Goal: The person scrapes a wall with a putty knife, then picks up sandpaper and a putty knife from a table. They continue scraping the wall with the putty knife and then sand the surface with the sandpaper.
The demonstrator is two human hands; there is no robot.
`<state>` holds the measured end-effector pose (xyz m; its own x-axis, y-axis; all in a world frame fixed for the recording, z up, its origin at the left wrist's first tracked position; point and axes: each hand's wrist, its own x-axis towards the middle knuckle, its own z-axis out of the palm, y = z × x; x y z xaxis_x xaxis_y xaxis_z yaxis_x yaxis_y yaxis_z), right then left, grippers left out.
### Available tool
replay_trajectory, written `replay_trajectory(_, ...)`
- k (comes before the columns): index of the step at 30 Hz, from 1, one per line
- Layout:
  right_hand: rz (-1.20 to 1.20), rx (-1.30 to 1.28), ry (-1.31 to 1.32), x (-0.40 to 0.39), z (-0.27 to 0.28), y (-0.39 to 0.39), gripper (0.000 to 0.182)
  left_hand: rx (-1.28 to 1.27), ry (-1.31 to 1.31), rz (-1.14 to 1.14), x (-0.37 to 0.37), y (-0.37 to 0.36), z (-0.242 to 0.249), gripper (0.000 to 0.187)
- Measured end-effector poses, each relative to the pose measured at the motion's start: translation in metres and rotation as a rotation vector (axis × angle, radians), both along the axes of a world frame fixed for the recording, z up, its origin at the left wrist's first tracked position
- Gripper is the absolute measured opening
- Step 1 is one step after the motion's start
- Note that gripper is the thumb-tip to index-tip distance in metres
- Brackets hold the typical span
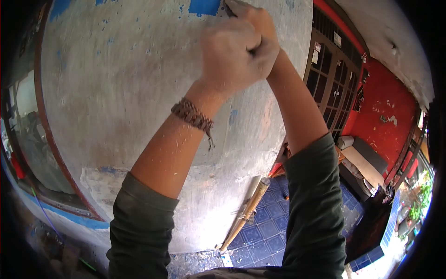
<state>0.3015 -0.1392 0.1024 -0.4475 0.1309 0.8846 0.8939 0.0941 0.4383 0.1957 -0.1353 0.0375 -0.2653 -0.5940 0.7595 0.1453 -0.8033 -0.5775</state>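
Both of my arms reach up in front of a scraped grey-white wall [125,93] with a blue paint patch [204,6] at its top. My left hand [230,53], with a braided bracelet [192,115] at the wrist, is closed and slightly blurred; what it grips is hidden. Just behind it and higher, my right hand [262,25] is also closed, around a dark flat scraper-like tool [236,7] that points up and left beside the blue patch. Pale flecks of dust lie on my left forearm.
A framed window [35,139] is on the left. A wooden pole [245,214] leans at the wall's lower corner above blue floor tiles [262,235]. To the right are a latticed door [332,79], a red wall [383,116] and a bench with cardboard [362,162].
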Motion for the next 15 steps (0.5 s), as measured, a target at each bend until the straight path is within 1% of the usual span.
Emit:
replay_trajectory(2,0.142,0.035,-0.026,-0.004,0.010,-0.003,0.023,-0.132,0.025,-0.149,0.000,-0.005,0.009,0.034)
replay_trajectory(3,0.142,0.032,-0.026,-0.002,0.004,-0.002,0.023,-0.136,0.025,-0.149,0.000,-0.005,0.003,0.034)
replay_trajectory(5,0.052,0.056,-0.007,0.004,-0.020,0.005,0.033,-0.048,0.010,-0.075,-0.001,-0.005,-0.019,0.034)
replay_trajectory(6,0.120,0.128,-0.057,0.008,-0.034,0.008,0.033,-0.048,0.009,-0.075,0.000,-0.004,-0.028,0.034)
replay_trajectory(8,0.121,0.164,-0.086,0.013,-0.034,0.017,0.033,0.001,0.035,-0.241,0.004,-0.003,-0.037,0.034)
replay_trajectory(9,0.120,0.199,-0.106,0.014,-0.031,0.020,0.033,0.005,0.035,-0.241,0.004,-0.001,-0.030,0.034)
replay_trajectory(10,0.153,0.134,-0.042,0.007,-0.021,0.012,0.031,0.011,0.022,-0.166,0.003,0.001,-0.016,0.035)
replay_trajectory(11,0.152,0.135,-0.043,0.002,-0.012,0.003,0.031,0.012,0.008,-0.091,0.002,0.000,-0.007,0.035)
replay_trajectory(13,-0.046,-0.083,0.024,-0.003,0.001,-0.011,0.030,-0.021,-0.006,-0.128,0.001,-0.008,0.003,0.036)
replay_trajectory(15,-0.012,-0.088,-0.003,-0.001,-0.009,-0.010,0.031,-0.072,-0.021,-0.167,0.000,-0.011,-0.004,0.036)
